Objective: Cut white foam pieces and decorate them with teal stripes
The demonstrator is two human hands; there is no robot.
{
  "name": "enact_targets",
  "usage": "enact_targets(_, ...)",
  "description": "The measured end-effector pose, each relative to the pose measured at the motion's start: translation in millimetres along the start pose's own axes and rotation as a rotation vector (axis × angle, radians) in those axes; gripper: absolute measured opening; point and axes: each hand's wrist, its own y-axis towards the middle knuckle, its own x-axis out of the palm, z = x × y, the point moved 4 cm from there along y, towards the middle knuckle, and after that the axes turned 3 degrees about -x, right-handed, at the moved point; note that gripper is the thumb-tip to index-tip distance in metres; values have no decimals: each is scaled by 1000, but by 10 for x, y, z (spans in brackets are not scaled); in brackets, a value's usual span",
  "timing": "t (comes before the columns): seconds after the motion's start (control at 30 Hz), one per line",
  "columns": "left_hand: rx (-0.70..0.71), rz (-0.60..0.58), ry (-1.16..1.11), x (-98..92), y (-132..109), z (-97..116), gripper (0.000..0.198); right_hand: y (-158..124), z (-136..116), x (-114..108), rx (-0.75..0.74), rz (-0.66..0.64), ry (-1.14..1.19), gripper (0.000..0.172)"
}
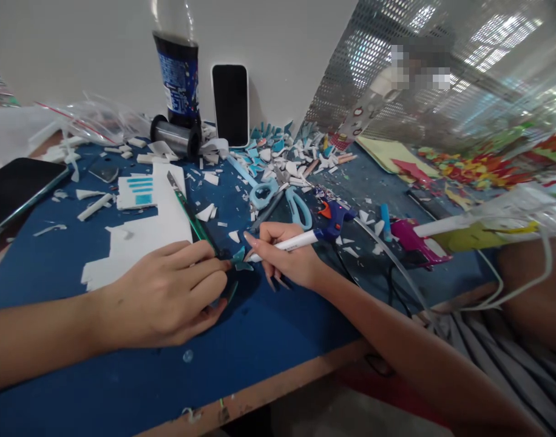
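My left hand [169, 291] is closed, its thumb and fingertips pinching a small teal cut piece [240, 258] above the blue tabletop. In my right hand [287, 252] is a white marker [296, 241], gripped like a pen, with its tip touching or very near the teal piece. A green craft knife [187, 209] lies just beyond my left fingers, partly over white foam or paper sheets [150, 233]. Light-blue scissors [298, 207] rest past my right hand, among scraps. A dark blue glue gun [335, 218] lies right behind the marker's end.
A cola bottle [180, 79], a wire spool [175, 136] and an upright phone [231, 104] stand along the back. Another phone [20, 188] lies at left. White and teal scraps [278, 155] pile up at the back. A magenta glue gun [419, 243] and cords occupy the right side.
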Motion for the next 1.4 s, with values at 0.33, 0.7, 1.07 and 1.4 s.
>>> enact_targets(0.33,3,-16,13,-3,9,0,14,10,11,-25,-14,80,7,38)
enact_targets(0.7,20,-10,-2,-14,34,3,18,23,6,-22,12,62,15,38)
enact_targets(1.07,33,-7,-3,-9,35,6,21,30,44,11,-30,30,46,33)
enact_targets(1.4,29,8,-17,-35,42,20,21,43,11,22,-72,32,66,32)
